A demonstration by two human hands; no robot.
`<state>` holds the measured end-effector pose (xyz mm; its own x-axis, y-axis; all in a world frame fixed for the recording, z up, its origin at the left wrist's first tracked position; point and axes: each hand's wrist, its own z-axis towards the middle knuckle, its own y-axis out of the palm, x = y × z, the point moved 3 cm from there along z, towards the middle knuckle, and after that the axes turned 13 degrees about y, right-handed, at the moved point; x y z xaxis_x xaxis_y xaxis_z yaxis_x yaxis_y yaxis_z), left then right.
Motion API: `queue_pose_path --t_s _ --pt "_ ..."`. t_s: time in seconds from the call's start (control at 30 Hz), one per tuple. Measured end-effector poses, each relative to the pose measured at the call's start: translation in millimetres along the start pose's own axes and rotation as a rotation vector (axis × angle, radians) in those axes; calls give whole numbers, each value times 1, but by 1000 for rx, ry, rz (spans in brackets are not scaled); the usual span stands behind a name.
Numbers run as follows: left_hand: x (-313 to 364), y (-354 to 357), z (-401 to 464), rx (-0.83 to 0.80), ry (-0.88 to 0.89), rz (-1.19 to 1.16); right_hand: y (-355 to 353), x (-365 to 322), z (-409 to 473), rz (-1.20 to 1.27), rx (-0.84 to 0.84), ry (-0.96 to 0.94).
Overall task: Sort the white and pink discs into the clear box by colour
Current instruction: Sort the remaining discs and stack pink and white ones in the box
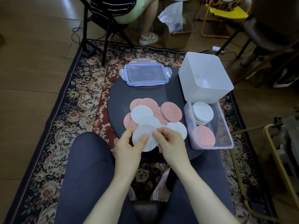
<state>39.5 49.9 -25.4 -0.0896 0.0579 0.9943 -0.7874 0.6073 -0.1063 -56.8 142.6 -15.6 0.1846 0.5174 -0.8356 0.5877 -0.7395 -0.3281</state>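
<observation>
A loose heap of white discs (142,114) and pink discs (172,113) lies on the round dark table (119,96). At its near edge my left hand (127,147) and my right hand (170,143) both pinch one white disc (142,133), left thumb on its face, right fingers at its right edge. The clear box (226,143) stands at the right. It holds a stack of white discs (203,113) at the far end and pink discs (204,136) at the near end.
A clear lid with a blue rim (146,75) lies at the table's far side. A tall white tub (203,78) stands behind the clear box. A seated person's leg (149,21), a black chair and a cardboard box are beyond the patterned rug (84,102).
</observation>
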Motion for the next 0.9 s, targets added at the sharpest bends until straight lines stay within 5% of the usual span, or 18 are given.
queue_pose_path --t_s 0.2,0.4,0.9 --pt "-6 -11 4 151 -158 -289 -3 -5 8 -269 179 -103" --pt "-11 -11 1 157 -214 -420 2 -9 20 -541 170 -75" --pt "-4 -9 -8 148 -184 -441 -22 8 -4 261 211 120"
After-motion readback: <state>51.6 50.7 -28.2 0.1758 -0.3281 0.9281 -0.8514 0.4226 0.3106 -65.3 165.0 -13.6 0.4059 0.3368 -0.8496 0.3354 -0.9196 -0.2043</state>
